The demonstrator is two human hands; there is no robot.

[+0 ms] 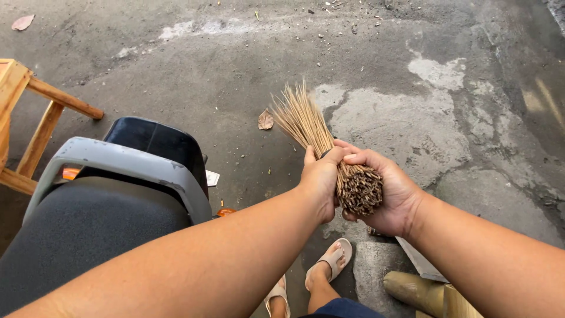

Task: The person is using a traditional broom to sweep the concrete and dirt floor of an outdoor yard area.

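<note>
While both the left hand [319, 179] and right hand [385, 194] clasp it, the tan stick bundle [329, 150] fans outward; cut ends face the camera.

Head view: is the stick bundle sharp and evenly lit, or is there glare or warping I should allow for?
Head view: soft, even daylight, no hard shadows; the stick bundle is sharp in the grip of the left hand and right hand; a pale streak of glare lies on the pavement at upper right; forearms bulge toward the frame edges from wide-angle distortion.

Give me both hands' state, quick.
Left hand: closed on the stick bundle.
Right hand: closed on the same bundle's cut end.
</note>
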